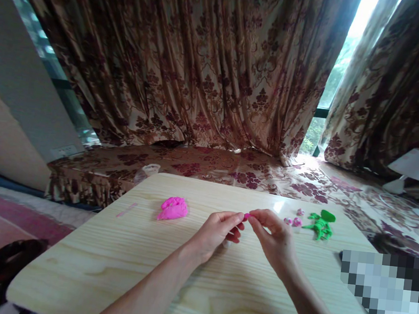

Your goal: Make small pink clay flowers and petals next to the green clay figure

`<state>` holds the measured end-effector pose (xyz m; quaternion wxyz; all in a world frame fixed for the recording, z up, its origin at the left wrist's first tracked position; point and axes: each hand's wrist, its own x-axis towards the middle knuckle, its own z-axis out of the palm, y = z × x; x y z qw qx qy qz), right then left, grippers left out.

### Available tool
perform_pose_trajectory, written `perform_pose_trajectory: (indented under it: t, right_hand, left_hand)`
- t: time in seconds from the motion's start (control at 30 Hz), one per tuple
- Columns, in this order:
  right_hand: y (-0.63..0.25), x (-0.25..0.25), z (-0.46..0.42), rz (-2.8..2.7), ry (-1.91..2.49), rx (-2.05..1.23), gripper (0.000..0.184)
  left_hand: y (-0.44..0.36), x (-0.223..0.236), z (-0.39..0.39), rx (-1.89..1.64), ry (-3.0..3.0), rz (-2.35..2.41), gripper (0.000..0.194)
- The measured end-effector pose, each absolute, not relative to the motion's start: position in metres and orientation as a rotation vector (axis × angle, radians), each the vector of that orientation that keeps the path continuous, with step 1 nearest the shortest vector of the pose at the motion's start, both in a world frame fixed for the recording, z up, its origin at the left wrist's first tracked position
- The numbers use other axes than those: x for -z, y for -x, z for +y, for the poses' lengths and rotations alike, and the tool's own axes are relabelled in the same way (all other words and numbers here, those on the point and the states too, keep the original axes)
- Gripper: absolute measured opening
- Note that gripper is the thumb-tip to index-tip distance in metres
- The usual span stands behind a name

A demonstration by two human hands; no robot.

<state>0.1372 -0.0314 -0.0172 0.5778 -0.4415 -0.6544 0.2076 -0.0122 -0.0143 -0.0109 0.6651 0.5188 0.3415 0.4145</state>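
Over the middle of the table, a small bit of pink modelling clay (pixel 246 216) is pinched between the fingertips of my left hand (pixel 222 228) and my right hand (pixel 272 233). Both hands are closed on it, thumbs against fingers. Under my left hand shows a small whitish thing (pixel 227 244), mostly hidden. A larger lump of pink clay (pixel 174 209) lies left of my hands. Just past my right hand are several small pink-and-white balls (pixel 297 221). Beside them rest green clay shapes (pixel 321 226), one of them a flat oval.
The pale wood table (pixel 138 269) has rounded corners. A thin pink strip (pixel 127 210) lies on its left part. Behind its far left corner stands a clear plastic container (pixel 147 171). At right are a pixelated screen (pixel 389 301) and a white lamp (pixel 418 165). Patterned curtains (pixel 204 66) hang behind.
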Motion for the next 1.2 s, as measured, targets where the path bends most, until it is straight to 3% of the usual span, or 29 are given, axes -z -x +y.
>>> perform_pose_trajectory:
  t: [0.27,0.5,0.77,0.87,1.03,1.2]
  right_hand:
    - [-0.133,0.001,-0.048,-1.644,0.986,-0.358,0.011]
    - [-0.127,-0.017,-0.060,-1.622,1.091,-0.375,0.033]
    - [-0.079,-0.013,-0.115,-1.753,1.275,0.087,0.045]
    - [-0.067,-0.017,-0.126,-1.912,1.244,0.111,0.050]
    - [-0.059,-0.029,-0.123,-1.846,1.347,0.088,0.054]
    - [-0.042,-0.029,-0.128,-2.113,1.106,0.109,0.061]
  left_hand:
    - [0.010,0.001,-0.034,-1.113,-0.964,0.813,0.025]
    - [0.007,-0.005,-0.100,-1.135,-1.142,0.795,0.024]
    - [0.013,-0.029,-0.141,-1.000,-0.696,0.304,0.057]
    - [0.019,-0.033,-0.140,-1.015,-0.619,0.220,0.066]
    - [0.030,-0.034,-0.136,-0.942,-0.635,0.168,0.067]
    - [0.039,-0.031,-0.120,-1.095,-0.606,0.177,0.060]
